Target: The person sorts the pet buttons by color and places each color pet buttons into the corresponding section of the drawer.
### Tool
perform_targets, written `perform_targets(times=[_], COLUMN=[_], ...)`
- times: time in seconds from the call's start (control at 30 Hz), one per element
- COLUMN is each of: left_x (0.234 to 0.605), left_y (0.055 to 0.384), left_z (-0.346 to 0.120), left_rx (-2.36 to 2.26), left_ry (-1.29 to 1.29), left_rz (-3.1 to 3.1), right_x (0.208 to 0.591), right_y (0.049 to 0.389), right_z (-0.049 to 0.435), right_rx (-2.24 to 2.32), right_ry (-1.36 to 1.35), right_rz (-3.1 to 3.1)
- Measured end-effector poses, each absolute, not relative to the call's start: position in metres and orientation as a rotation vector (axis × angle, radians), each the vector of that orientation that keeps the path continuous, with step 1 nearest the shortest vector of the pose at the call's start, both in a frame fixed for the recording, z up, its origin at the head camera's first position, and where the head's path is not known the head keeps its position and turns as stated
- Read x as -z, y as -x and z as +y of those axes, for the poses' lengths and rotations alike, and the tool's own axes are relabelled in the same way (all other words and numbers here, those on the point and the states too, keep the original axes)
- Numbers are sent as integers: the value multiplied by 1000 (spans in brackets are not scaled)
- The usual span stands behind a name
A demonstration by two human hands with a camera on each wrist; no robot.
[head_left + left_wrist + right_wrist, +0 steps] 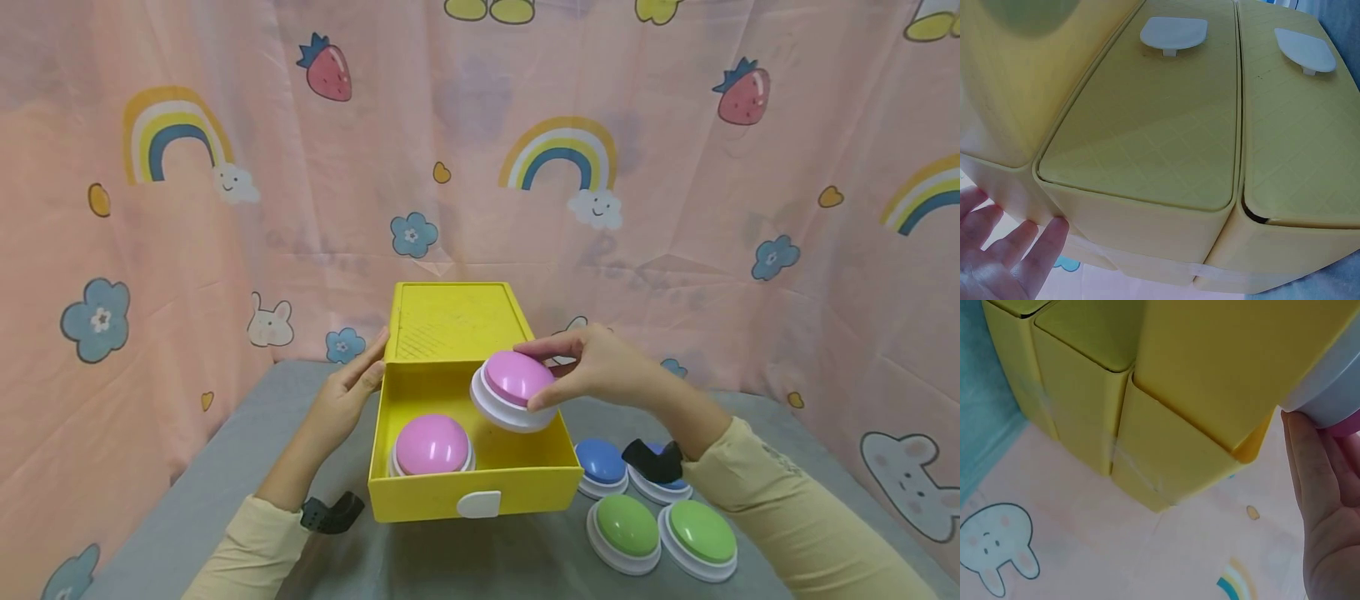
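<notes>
A yellow drawer cabinet [461,321] stands in the middle of the head view with its top drawer [412,496] pulled out. Inside the drawer, at the front left, sits a pink dome button [431,446] on a white base. My right hand [603,367] pinches a second pink dome button [517,387] between thumb and fingers, tilted over the drawer's right side. Its white base [1332,378] shows at the edge of the right wrist view. Fairly straight fingers of my left hand [341,408] rest against the cabinet's left side; their fingertips [1054,231] touch it in the left wrist view.
Right of the cabinet, two blue dome buttons [600,461] and two green ones [626,525] lie on the grey cloth [517,567]. Below the pulled-out drawer are shut drawers with white handles [1174,32]. A pink patterned curtain [315,208] hangs behind.
</notes>
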State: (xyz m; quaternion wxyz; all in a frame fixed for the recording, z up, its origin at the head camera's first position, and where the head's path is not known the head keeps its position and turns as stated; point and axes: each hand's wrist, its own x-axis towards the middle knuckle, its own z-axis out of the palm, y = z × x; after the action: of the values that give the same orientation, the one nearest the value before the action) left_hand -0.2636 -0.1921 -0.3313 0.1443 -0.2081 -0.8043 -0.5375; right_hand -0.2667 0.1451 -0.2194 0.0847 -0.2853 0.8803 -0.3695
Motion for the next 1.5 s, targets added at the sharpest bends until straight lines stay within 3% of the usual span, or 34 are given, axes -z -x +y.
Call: perform_targets(times=[0.93,1.5], left_x=[332,333], left_y=[264,266], left_z=[-191,-193], left_rx=[1542,1547], left_ry=[599,601], left_rz=[-2316,-2324], right_x=[232,237], right_y=[266,258], right_z=[121,107], right_rx=[789,742], right_ry=[932,818], right_rz=[2824,2869])
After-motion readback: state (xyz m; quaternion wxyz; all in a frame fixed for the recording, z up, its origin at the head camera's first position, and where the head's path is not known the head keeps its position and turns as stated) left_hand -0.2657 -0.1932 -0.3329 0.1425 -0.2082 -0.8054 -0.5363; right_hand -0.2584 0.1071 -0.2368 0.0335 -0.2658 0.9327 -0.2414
